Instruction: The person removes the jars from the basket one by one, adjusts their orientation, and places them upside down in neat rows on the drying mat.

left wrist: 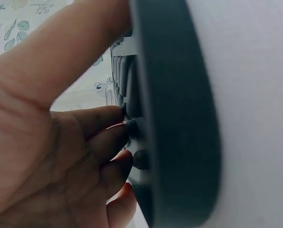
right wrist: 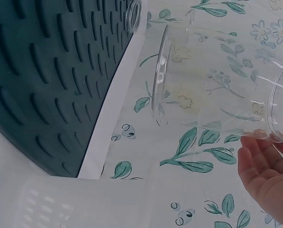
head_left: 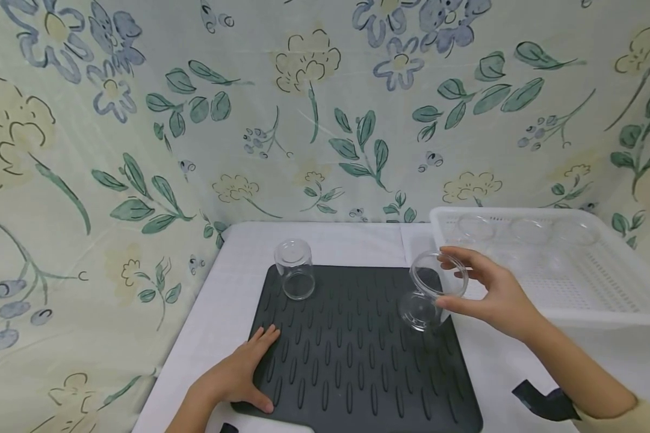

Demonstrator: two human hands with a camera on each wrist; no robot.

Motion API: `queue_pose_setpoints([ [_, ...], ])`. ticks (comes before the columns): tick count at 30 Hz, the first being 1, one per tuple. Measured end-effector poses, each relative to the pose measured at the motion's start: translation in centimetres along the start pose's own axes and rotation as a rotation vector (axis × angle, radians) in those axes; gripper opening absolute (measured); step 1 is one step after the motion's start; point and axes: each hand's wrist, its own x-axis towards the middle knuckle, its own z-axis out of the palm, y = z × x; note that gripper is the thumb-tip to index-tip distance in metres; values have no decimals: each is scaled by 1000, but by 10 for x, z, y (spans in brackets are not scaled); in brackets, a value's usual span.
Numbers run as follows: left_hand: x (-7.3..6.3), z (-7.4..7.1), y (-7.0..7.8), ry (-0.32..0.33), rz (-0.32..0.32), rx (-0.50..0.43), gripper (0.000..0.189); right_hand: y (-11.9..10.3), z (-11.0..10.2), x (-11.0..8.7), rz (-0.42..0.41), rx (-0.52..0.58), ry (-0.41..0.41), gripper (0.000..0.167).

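Observation:
My right hand (head_left: 493, 294) pinches a clear glass jar (head_left: 421, 313) near its upper rim, thumb on the near side and fingers on the far side. The right wrist view shows the jar's (right wrist: 203, 85) see-through wall, with the fingers at its ridged end. In the head view it overlaps the right part of a dark ridged mat (head_left: 352, 361). My left hand (head_left: 238, 367) rests on the mat's left edge, fingers spread; in the left wrist view its fingertips touch the ridges. A second clear glass jar (head_left: 295, 270) stands at the mat's back left corner.
A white perforated basket (head_left: 623, 316) at the right holds several clear round glass pieces. White cloth (head_left: 238, 258) covers the table, and a flower-patterned curtain (head_left: 303, 120) hangs behind. A white flat object (head_left: 271, 426) lies at the front edge.

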Motion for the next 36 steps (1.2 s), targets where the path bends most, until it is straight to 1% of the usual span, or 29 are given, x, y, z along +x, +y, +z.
queue_pose_setpoints([
  [8, -2, -3, 6, 9, -7, 15, 128, -2, 9, -5, -25, 49, -22, 76],
  [12, -1, -6, 9, 3, -10, 37, 127, -3, 12, -6, -40, 63, -23, 76],
  [17, 3, -12, 11, -11, -26, 54, 119, -3, 14, -7, -51, 70, -29, 76],
  [19, 5, -15, 13, -17, -22, 66, 114, -3, 15, -7, -48, 67, -33, 76],
  [21, 9, -19, 17, -17, 14, 79, 110, -3, 16, -7, -43, 64, -37, 76],
  [25, 19, -27, 33, 0, 122, 95, 103, -2, 18, -7, -27, 54, -50, 76],
  [31, 40, -36, 72, 18, 274, 80, 101, -4, 23, -6, -33, 48, -63, 76],
  [33, 49, -36, 85, 20, 329, 80, 101, -5, 25, -7, -36, 47, -65, 76],
  [36, 62, -33, 100, 25, 399, 69, 100, -4, 27, -8, -30, 45, -73, 76],
])
